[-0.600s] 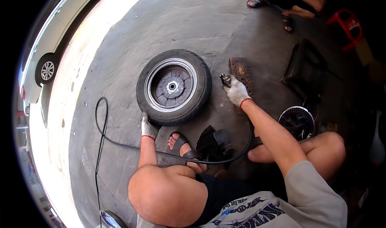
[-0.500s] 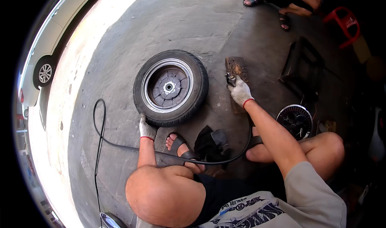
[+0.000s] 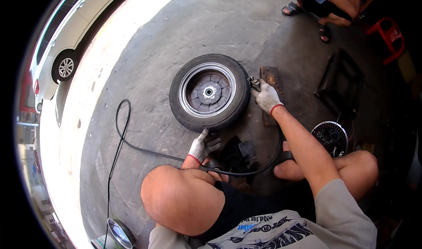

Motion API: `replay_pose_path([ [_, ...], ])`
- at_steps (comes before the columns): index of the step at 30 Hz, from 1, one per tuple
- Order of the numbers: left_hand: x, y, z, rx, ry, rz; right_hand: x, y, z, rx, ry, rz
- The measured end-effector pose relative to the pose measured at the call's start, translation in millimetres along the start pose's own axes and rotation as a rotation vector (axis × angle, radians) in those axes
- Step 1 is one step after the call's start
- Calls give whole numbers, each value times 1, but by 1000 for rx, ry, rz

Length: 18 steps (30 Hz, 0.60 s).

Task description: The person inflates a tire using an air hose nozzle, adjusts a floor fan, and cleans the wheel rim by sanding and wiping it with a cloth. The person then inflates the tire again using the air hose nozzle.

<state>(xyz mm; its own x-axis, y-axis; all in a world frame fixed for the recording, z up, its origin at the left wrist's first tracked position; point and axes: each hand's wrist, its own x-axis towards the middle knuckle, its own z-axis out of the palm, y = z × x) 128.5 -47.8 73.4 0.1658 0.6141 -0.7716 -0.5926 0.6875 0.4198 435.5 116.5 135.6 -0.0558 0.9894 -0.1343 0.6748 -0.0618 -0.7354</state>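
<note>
A scooter-type wheel with a black tyre [image 3: 182, 102] and silver rim sits in front of me, its hub face showing and its tread visible along the right side. My left hand [image 3: 203, 147], in a white knit glove with a red cuff, is at the tyre's near edge. One finger reaches the rubber while the others spread apart. At the tyre's right side, my right hand [image 3: 267, 97], gloved the same way, grips a small metal hand tool [image 3: 254, 84]. The tool's head is close against the tread; contact cannot be made out. Fingers cover most of its body.
A worn wooden block [image 3: 271, 75] lies beyond my right hand. A black hose [image 3: 154, 151] loops across the floor and passes under my right forearm. Dark cloth lies by my feet. A round spoked part [image 3: 329, 137], a dark frame [image 3: 338, 84], a red stool [image 3: 389, 38] and a crouching person are rightward.
My left hand has slid right along the tyre's near edge, its fingers now spread. My right hand has brought the tool from over the wooden block to the tyre's side.
</note>
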Motion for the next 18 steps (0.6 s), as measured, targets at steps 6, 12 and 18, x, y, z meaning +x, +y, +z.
replay_pose_path([
  [6,12,10,2,13,111,99,35,0,41,-517,-353,-477],
  [12,-8,12,-23,51,165,126,43,-72,55,-267,-76,84],
  [18,-2,11,-13,20,171,124,73,-49,52,-517,-317,-181],
])
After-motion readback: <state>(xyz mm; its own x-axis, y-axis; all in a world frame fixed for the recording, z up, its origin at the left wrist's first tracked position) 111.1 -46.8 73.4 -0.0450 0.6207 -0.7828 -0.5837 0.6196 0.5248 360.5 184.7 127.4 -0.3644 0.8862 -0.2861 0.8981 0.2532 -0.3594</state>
